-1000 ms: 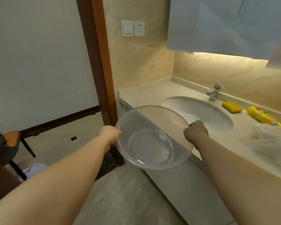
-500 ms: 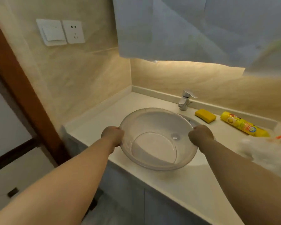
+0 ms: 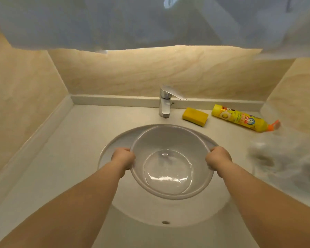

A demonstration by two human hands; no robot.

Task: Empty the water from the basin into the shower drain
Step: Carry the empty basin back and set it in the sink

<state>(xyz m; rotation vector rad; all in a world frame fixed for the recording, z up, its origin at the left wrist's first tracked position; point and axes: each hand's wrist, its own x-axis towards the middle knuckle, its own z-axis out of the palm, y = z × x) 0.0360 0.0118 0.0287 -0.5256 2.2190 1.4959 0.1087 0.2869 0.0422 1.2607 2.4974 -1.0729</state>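
You are looking down at a bathroom counter (image 3: 64,158) with both bare arms stretched out in front of you. Your left hand (image 3: 123,158) is curled around the left rim of a clear plastic basin (image 3: 170,145), fingers wrapped under the edge and knuckles toward you. Your right hand (image 3: 217,159) grips the opposite rim in the same way, fingers closed over the edge. The basin sits between your hands, held over the oval sink (image 3: 115,145) set into the counter, tipped a little toward you. A thin pool of water glints along the near side of its flat bottom. Whether the basin touches the sink wall cannot be told.

Behind the basin, at the far edge of the sink, a chrome tap (image 3: 166,101) stands upright with its lever pointing right. Just right of the tap lies a yellow sponge (image 3: 195,116), and beyond that a yellow bottle (image 3: 240,118) with an orange cap lies on its side. A blurred pale shape covers the counter at the far right.

To your left the counter is bare up to the raised lip where it meets the tan wall. A pale cabinet hangs across the top of the view, above the tap.
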